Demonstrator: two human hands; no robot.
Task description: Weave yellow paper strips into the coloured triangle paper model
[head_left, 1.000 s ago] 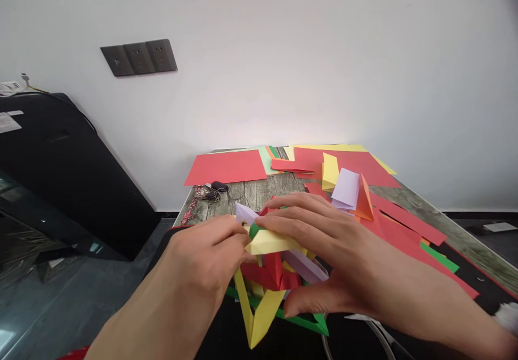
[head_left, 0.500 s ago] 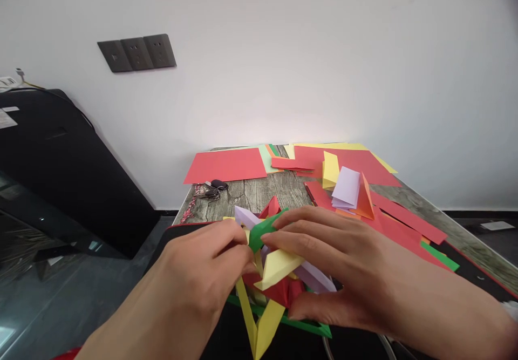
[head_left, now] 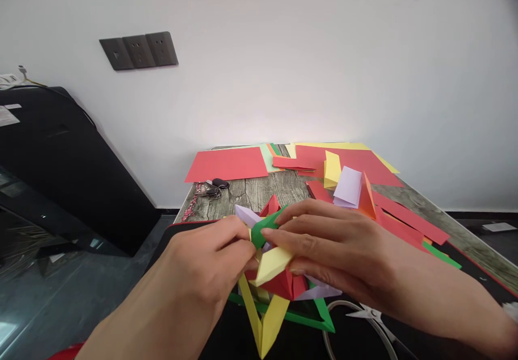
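A many-pointed folded-paper model (head_left: 285,284) sits between my hands, with green, yellow, red and lilac strips interlocked. My left hand (head_left: 206,263) is closed at its left side, the fingertips pinching paper edges that are mostly hidden. From the right, my right hand (head_left: 335,241) presses its fingers together on the green flap (head_left: 265,229), above a pale yellow flap (head_left: 273,264). A yellow point (head_left: 272,325) sticks out toward me. Below it to the right runs a green folded strip (head_left: 311,321).
Scissors (head_left: 370,314) and a thin ring (head_left: 328,338) lie on the black surface under my right forearm. Red sheets (head_left: 229,164), a folded lilac paper (head_left: 348,187) and a folded yellow paper (head_left: 332,168) rest on the wood-patterned table. Keys (head_left: 218,184) lie at left.
My right thumb has moved up from the model's lower edge toward the fingers. More of the red and green paper and the scissors now show.
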